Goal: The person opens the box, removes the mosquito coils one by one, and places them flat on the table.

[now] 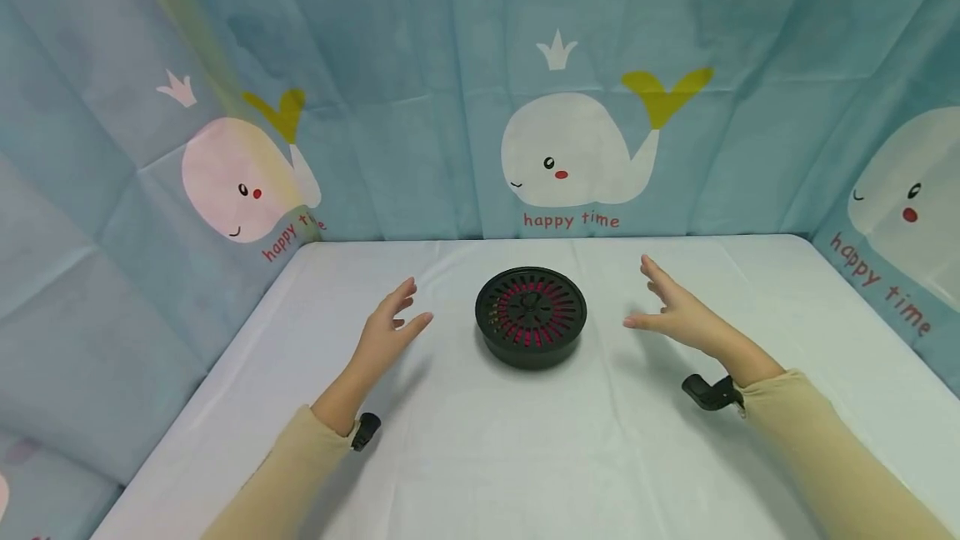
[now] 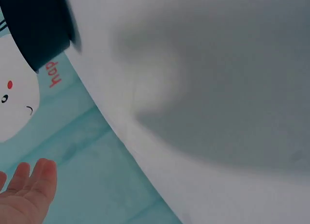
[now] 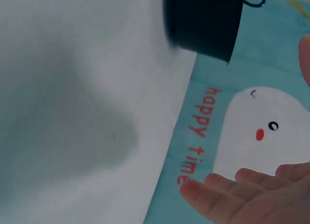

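A round black container (image 1: 531,357) with a slotted black lid (image 1: 517,303) stands on the table, and pink-red shows through the slots. A small ring handle (image 1: 530,300) rises from the lid's middle. My left hand (image 1: 386,336) hovers left of the container, its fingers relaxed and thumb apart. On the other side my right hand (image 1: 678,315) is held in the air, thumb spread from the fingers, with a gap to the container. Both hands hold nothing. In the wrist views the container's dark side (image 2: 36,27) shows beyond the fingers (image 3: 232,190).
A white cloth covers the table (image 1: 510,457). Blue curtains (image 1: 420,165) printed with whales and "happy time" hang behind it and at both sides. Each wrist carries a black strap mount (image 1: 708,392) below the sleeve cuff.
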The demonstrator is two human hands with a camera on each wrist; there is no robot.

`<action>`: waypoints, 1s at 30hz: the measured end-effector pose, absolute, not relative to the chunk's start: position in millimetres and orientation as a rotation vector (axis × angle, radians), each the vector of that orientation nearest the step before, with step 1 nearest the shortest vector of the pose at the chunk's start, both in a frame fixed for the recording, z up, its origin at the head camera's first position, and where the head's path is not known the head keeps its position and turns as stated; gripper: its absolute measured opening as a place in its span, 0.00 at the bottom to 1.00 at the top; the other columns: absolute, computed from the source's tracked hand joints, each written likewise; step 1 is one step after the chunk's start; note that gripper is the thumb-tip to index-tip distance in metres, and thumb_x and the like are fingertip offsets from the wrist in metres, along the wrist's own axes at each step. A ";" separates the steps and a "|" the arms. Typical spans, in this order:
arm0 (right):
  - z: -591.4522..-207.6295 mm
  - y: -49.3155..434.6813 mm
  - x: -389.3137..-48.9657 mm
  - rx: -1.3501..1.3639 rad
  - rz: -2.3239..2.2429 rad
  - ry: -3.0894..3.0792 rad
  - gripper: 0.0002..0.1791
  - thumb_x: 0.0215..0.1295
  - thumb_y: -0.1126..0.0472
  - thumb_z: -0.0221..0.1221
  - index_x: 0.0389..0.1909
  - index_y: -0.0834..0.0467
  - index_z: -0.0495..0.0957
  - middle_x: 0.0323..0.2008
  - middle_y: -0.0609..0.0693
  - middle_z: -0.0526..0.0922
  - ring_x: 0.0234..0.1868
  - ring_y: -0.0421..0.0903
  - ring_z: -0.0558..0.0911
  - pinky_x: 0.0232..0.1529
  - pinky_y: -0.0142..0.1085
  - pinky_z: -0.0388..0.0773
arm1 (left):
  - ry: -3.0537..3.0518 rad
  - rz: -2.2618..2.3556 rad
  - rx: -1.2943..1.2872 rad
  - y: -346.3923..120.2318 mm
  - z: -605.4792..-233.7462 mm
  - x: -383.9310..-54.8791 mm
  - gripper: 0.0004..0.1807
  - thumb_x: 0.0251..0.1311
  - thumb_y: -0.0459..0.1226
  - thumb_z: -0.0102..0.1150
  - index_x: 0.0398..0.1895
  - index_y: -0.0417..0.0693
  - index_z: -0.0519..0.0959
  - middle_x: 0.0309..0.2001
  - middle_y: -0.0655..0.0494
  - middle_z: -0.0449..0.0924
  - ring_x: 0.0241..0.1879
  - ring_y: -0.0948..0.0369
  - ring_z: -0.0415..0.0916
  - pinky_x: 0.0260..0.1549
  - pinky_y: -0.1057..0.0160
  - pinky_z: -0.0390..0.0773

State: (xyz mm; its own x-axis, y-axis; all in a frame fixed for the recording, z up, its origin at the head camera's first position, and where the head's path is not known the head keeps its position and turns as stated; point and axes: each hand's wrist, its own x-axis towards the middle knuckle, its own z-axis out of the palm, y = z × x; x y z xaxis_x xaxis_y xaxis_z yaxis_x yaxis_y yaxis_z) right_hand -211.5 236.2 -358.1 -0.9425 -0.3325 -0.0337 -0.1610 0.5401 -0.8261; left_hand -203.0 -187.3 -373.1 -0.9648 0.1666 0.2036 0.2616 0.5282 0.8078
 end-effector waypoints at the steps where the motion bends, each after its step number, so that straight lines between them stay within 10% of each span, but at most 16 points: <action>1: -359.5 233.6 -211.9 -0.416 -1.384 2.564 0.63 0.61 0.53 0.68 0.76 0.58 0.25 0.76 0.64 0.35 0.73 0.69 0.43 0.65 0.65 0.48 | -2.639 -1.446 -0.373 -183.8 -372.8 -203.1 0.37 0.67 0.35 0.58 0.74 0.35 0.54 0.70 0.36 0.59 0.67 0.42 0.60 0.61 0.42 0.63; 30: -391.7 183.0 -230.7 -0.321 -1.676 2.099 0.59 0.60 0.69 0.66 0.76 0.63 0.28 0.76 0.63 0.33 0.74 0.63 0.38 0.70 0.56 0.41 | -2.602 -1.674 -0.404 -106.2 -362.9 -210.5 0.31 0.62 0.31 0.63 0.68 0.38 0.67 0.57 0.41 0.76 0.49 0.50 0.79 0.44 0.56 0.80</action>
